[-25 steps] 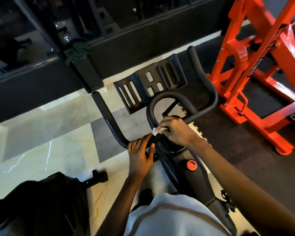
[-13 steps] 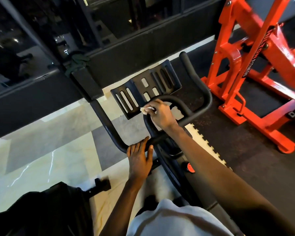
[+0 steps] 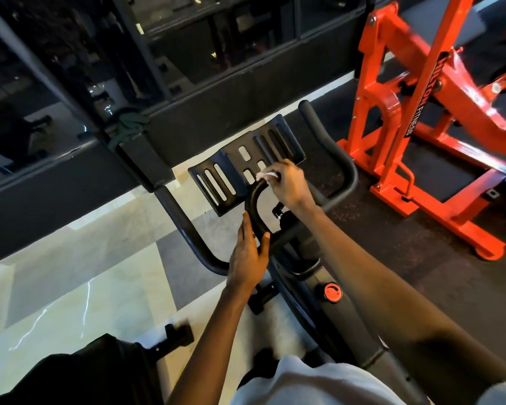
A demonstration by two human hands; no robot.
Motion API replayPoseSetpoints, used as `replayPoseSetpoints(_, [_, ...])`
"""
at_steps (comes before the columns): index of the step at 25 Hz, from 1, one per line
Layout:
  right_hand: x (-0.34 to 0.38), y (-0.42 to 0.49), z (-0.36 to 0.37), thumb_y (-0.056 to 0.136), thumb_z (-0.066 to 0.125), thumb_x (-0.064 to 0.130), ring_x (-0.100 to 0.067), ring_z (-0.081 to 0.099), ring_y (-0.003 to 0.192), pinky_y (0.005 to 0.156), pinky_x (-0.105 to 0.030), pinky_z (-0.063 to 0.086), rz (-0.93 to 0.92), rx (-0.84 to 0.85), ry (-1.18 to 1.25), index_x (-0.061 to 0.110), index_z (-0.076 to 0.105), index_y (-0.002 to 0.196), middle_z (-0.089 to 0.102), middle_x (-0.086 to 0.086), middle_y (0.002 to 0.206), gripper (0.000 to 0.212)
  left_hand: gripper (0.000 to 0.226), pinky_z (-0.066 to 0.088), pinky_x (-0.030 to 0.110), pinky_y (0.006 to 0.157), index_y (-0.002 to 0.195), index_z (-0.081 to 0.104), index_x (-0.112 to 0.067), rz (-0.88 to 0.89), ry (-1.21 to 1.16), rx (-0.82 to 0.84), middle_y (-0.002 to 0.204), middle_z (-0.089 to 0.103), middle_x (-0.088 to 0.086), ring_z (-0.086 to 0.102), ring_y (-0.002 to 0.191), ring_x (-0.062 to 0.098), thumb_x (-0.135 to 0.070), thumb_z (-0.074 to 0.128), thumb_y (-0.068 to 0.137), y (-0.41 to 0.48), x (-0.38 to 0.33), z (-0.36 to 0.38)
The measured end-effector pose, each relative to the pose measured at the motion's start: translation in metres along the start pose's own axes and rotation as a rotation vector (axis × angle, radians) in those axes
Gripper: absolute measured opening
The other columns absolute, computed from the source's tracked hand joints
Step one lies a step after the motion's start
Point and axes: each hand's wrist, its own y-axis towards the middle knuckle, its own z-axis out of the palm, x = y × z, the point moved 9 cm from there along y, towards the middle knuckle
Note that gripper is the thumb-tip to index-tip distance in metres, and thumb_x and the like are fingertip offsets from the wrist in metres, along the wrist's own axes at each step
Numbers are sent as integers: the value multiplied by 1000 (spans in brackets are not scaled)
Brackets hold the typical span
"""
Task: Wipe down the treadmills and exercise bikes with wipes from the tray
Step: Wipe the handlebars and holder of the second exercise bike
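Pinching a crumpled white wipe (image 3: 265, 174), the right hand (image 3: 289, 185) rubs the top of the black handlebar loop (image 3: 253, 206), left hand (image 3: 247, 258) seemingly flat; its right curve likely next.

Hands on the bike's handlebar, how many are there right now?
2. The left hand rests on the handlebar at the loop's base, near the person; the right hand pinches a white wipe against the loop's top, by the slotted holder.

Premises were a gym. An exercise bike's handlebars (image 3: 184, 226) lay under the fingers (image 3: 247, 232). Right of the fingers stood an orange weight machine (image 3: 386, 112) lettered "HILTON FITNESS", on dark rubber matting (image 3: 421, 273). Beyond the fingers ran a dark glass wall (image 3: 216, 39).
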Motion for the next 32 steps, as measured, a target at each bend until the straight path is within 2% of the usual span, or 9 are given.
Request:
replayPoseSetpoints(4, [-6, -13, 12, 97, 61, 13, 3, 55, 99, 76, -6, 44, 128, -35, 54, 17, 70, 112, 65, 3, 114, 18, 76, 59, 43, 91, 160, -1, -36, 12, 37, -63, 159, 39, 1, 61, 126, 24, -62, 34, 99, -2, 1, -2])
replayPoseSetpoints(9, [12, -21, 22, 96, 62, 9, -3, 57, 105, 87, -12, 46, 16, 68, 26, 18, 72, 113, 63, 3, 119, 22, 75, 60, 40, 85, 160, 0, -36, 14, 83, -101, 149, 52, 3, 67, 114, 18, -62, 34, 99, -3, 1, -5])
replayPoseSetpoints(13, [-23, -14, -20, 95, 63, 8, -5, 60, 107, 85, -5, 40, 118, -5, -49, 18, 73, 111, 64, 2, 121, 22, 76, 55, 45, 99, 161, -1, -33, 9, 73, -85, 165, 26, 0, 49, 138, 23, -59, 39, 101, -3, 4, -3])
replayPoseSetpoints(15, [-39, -19, -35, 93, 65, 9, -3, 60, 97, 79, 3, 36, 179, -103, -47, 18, 74, 106, 69, 1, 111, 18, 78, 40, 47, 114, 162, 1, -28, 21, 56, -60, 170, 5, -5, 24, 152, 24, -53, 44, 102, 5, 3, -3])
replayPoseSetpoints(17, [-39, -19, -31, 94, 65, 11, -1, 61, 96, 71, 4, 36, 205, -110, -50, 17, 73, 107, 68, 5, 109, 16, 79, 28, 47, 120, 162, 4, -23, 41, 55, -33, 170, 1, -5, 12, 155, 23, -42, 52, 102, 15, -1, -4])
replayPoseSetpoints(22, [-13, -11, -9, 94, 64, 9, -5, 59, 107, 87, -9, 42, 69, -28, -91, 17, 71, 111, 62, 1, 120, 20, 81, 22, 48, 122, 162, 3, -25, 42, 60, -6, 170, 0, -5, 14, 154, 25, -37, 54, 102, 30, -7, -1])
replayPoseSetpoints(26, [-49, -33, -41, 91, 66, 9, -6, 60, 93, 80, -6, 36, 182, -89, -135, 20, 76, 107, 68, 1, 108, 23, 80, 32, 42, 118, 162, 1, -29, 52, 4, -21, 169, -3, -10, 17, 154, 24, -40, 54, 102, 27, -6, -1])
replayPoseSetpoints(29, [-65, -67, -53, 87, 66, 6, -12, 66, 96, 89, -19, 47, 218, -92, -146, 25, 78, 103, 74, 3, 107, 28, 80, 41, 32, 109, 162, 2, -31, 55, -43, -25, 169, -3, -11, 23, 152, 25, -39, 55, 102, 27, -9, -4])
replayPoseSetpoints(32, [-64, -85, -47, 87, 64, 4, -7, 69, 93, 78, -4, 44, 248, 37, -142, 24, 78, 108, 74, 5, 110, 32, 80, 40, 19, 97, 162, 2, -32, 51, -64, -31, 169, -3, -11, 32, 148, 25, -37, 55, 102, 25, -10, -5])
